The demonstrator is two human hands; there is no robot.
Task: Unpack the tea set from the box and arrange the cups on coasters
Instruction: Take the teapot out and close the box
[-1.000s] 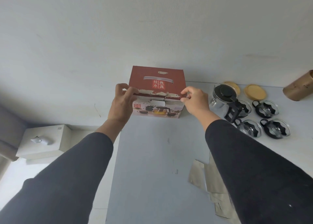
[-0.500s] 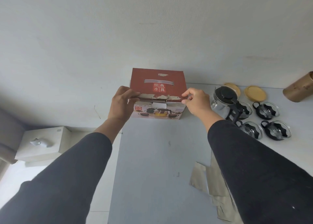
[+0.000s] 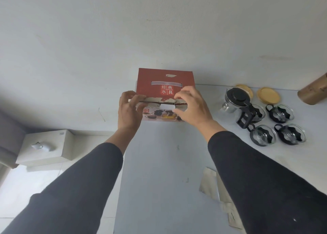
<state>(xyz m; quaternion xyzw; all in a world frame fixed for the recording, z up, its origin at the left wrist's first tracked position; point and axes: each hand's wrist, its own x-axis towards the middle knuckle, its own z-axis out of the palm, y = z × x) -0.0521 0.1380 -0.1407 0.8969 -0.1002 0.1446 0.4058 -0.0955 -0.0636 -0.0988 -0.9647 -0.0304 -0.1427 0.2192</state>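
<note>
At the table's [image 3: 159,163] far edge, the cardboard tea-set box [image 3: 165,80]: left hand [image 3: 130,110] grips its torn lid flap, right hand [image 3: 192,106] pinches beside. Likely light, thin board, easily torn; best held by its side walls.

Box [image 3: 165,81] sits on the table [image 3: 159,172] at its far edge, near the far left corner, against the wall [image 3: 159,30]. My left hand [image 3: 128,110] is on the box's left front corner, my right hand [image 3: 192,106] on its front top edge, right of the left one. Teapot [image 3: 236,99] stands right of the box by the far edge, two coasters [image 3: 268,95] behind it. Four cups [image 3: 281,112] cluster in front and right of the teapot. Cylinder [image 3: 313,90] lies at the far right edge. Paper sheets [image 3: 211,186] lie near the front edge, under my right arm.
</note>
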